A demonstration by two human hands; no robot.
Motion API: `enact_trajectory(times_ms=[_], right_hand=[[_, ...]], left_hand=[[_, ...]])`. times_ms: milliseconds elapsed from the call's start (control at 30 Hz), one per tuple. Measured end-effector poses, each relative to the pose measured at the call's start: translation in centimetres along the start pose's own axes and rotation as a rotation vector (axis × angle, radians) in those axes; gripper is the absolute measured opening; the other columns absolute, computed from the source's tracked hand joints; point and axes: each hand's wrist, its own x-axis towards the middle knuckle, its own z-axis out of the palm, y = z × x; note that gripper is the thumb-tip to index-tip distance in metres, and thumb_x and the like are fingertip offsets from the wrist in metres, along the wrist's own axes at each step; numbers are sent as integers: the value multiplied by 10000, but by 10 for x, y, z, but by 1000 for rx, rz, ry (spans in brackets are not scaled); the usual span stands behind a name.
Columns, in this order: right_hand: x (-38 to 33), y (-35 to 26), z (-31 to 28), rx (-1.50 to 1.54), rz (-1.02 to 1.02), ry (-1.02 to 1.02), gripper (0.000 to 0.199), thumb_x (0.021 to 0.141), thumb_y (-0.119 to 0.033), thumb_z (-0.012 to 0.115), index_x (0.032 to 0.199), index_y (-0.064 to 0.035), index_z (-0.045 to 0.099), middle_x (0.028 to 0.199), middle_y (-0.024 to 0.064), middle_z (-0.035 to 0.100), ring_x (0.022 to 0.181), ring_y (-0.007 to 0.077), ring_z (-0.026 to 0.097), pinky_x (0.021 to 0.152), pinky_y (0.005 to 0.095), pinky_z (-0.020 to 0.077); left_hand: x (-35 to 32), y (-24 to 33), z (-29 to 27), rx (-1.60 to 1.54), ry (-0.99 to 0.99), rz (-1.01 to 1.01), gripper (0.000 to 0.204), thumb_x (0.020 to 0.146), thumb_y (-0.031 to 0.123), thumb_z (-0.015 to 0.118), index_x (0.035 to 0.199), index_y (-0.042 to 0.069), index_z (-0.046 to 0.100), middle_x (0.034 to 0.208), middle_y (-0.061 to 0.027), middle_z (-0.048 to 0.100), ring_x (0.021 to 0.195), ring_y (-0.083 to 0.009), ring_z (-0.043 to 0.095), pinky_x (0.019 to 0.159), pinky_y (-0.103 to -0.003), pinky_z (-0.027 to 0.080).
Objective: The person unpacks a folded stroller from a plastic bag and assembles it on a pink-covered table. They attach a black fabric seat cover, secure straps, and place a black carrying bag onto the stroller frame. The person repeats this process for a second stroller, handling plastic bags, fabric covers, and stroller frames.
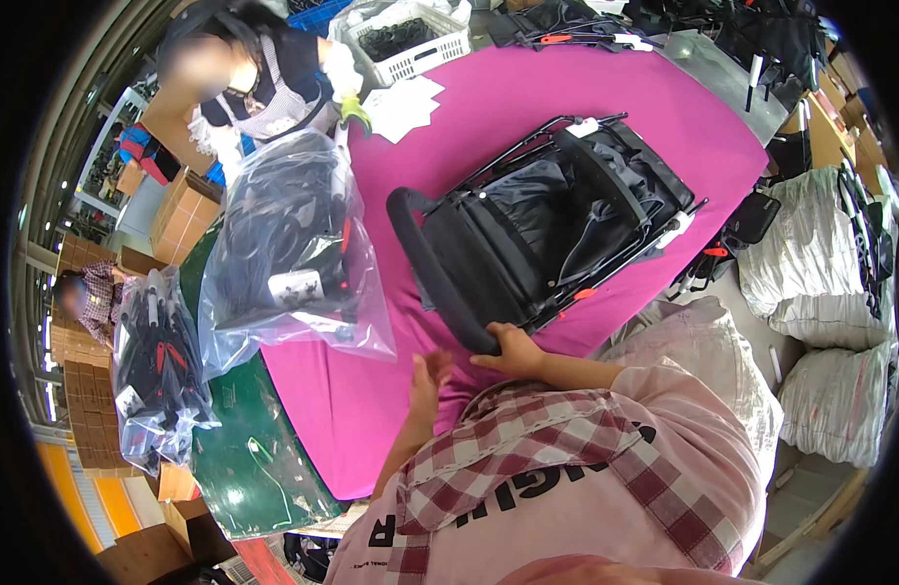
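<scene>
A folded black stroller (556, 224) with a padded black handlebar lies on the magenta-covered table (527, 97). My right hand (513, 349) grips the near end of the handlebar. My left hand (430, 375) hovers just left of it over the magenta cloth, fingers apart and holding nothing. A clear plastic bag (293, 244) with another black folded stroller inside stands at the table's left edge, held by a person (259, 78) in an apron and gloves across the table.
A white basket (405, 39) of black parts and white papers (401, 102) sit at the far end. Another bagged stroller (157, 370) stands on the left by a second person. Cardboard boxes (181, 214) are stacked at left, stuffed white sacks (820, 263) at right.
</scene>
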Motion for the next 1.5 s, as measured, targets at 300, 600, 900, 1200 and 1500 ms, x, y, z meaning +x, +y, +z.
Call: enact_trajectory(times_ms=[300, 600, 900, 1200, 1500], right_hand=[[-2, -3, -5, -313, -164, -254, 627, 682, -420, 744, 1143, -30, 573, 1110, 145, 584, 1100, 329, 530, 961, 436, 402], [-3, 33, -32, -602, -443, -187, 520, 751, -296, 678, 1249, -207, 559, 1431, 14, 408, 1360, 248, 327, 1100, 480, 255], [43, 38, -11, -651, -494, -339, 714, 754, -339, 721, 1384, -181, 424, 1468, 10, 342, 1393, 291, 248, 1040, 428, 333], [34, 47, -4, -704, -484, -278, 780, 703, -371, 760, 1373, -149, 428, 1469, 26, 342, 1383, 253, 272, 1028, 418, 335], [34, 37, -7, -705, -445, -259, 813, 686, -394, 770, 1381, -162, 416, 1470, 21, 332, 1387, 247, 265, 1035, 485, 340]], left_hand=[[-3, 57, 63, 41, -205, 232, 283, 955, 190, 525, 1137, -26, 518, 939, -100, 646, 904, -191, 618, 865, -311, 467], [-28, 85, 62, 280, 109, 221, 265, 947, 192, 551, 1090, -31, 537, 934, -89, 631, 874, -171, 599, 827, -312, 464], [-7, 90, 56, 119, 169, 244, 295, 959, 220, 545, 1130, -17, 500, 907, -91, 601, 816, -178, 597, 797, -328, 483], [-20, 69, 59, 249, 143, 383, 266, 939, 188, 580, 1089, -11, 489, 818, -86, 622, 779, -168, 619, 750, -312, 494], [-1, 61, 45, 234, 150, 411, 215, 890, 89, 614, 1049, -21, 519, 795, -67, 632, 723, -145, 613, 690, -277, 498]])
